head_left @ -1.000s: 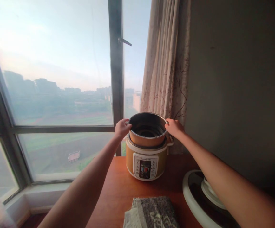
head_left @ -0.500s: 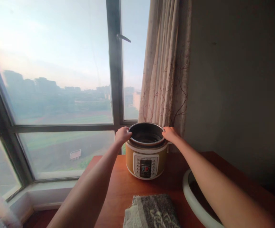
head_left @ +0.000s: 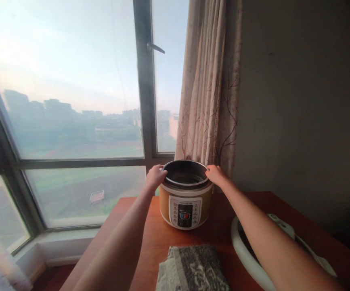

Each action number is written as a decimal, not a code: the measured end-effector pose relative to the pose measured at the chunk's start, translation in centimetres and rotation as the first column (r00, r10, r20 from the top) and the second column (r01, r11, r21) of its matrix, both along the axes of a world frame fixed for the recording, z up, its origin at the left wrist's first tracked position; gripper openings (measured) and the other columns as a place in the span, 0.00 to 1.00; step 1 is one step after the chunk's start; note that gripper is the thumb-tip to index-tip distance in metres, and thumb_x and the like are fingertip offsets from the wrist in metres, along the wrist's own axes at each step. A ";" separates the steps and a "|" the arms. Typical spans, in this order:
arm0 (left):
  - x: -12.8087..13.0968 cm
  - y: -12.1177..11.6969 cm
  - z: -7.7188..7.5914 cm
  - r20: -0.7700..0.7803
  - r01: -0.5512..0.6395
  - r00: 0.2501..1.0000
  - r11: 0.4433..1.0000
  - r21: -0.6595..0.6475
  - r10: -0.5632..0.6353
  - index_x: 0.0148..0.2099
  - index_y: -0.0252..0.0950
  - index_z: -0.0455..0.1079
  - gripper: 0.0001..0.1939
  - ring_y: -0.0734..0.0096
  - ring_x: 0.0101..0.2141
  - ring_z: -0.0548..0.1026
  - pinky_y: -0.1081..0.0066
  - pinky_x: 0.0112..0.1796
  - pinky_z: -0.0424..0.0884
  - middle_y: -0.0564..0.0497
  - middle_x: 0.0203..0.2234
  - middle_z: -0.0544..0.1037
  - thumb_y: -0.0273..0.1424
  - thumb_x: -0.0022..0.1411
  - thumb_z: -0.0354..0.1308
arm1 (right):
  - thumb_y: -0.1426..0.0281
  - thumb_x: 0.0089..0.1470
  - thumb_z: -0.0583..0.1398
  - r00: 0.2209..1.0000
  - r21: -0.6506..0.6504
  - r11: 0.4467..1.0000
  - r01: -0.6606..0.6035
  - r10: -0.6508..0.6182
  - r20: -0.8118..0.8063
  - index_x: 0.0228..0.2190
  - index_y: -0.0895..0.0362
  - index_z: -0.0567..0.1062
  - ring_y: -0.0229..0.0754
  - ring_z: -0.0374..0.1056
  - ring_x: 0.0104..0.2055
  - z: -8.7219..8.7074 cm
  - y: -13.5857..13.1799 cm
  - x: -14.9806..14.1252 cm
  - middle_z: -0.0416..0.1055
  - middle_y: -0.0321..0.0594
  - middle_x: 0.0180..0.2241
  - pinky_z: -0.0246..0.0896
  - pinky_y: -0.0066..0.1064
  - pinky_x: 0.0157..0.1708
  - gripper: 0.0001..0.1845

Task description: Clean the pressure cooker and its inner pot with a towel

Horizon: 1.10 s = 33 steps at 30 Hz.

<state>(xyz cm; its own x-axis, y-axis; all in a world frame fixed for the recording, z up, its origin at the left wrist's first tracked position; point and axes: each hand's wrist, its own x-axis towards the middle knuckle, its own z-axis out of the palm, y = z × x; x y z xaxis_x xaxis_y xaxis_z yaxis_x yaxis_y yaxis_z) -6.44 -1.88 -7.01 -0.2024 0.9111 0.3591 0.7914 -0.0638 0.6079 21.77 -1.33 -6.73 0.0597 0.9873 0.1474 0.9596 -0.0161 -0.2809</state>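
Observation:
A yellow electric pressure cooker [head_left: 184, 208] with a button panel stands on a reddish wooden table [head_left: 150, 246] by the window. Its dark inner pot [head_left: 185, 176] sits fully down inside the body, only the rim showing. My left hand [head_left: 156, 177] grips the pot's rim on the left side, fingers curled over the edge. My right hand [head_left: 214, 174] grips the rim on the right side the same way. Both arms stretch forward across the table.
The cooker's white and black lid [head_left: 253, 252] lies upside down at the table's right, under my right forearm. A folded grey patterned cloth [head_left: 193, 268] lies at the near edge. A curtain [head_left: 208, 89] hangs behind the cooker, a large window [head_left: 66, 101] to the left.
The inner pot, held above the cooker body a second ago, has been lowered all the way into it. Both hands went down with it and stay on the rim.

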 end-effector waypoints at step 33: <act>0.1 -8.8 -1.1 0.056 -0.034 0.998 0.995 0.094 0.028 0.54 0.31 0.75 0.24 0.64 0.27 0.74 0.70 0.29 0.60 0.54 0.19 0.72 0.37 0.61 0.51 | 0.70 0.60 0.51 0.989 0.163 0.986 0.036 -0.011 -0.149 0.38 0.52 0.79 0.45 0.73 0.37 -0.4 -9.1 -0.1 0.79 0.44 0.36 0.54 0.30 0.30 0.16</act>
<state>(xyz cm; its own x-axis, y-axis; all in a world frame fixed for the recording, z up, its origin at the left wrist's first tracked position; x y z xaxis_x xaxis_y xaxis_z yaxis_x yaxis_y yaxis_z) -6.30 -10.68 -8.09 -0.2518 0.8662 0.4316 0.7595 -0.0995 0.6429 21.70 -10.47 -7.10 0.1159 0.9482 0.2956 0.9074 0.0200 -0.4198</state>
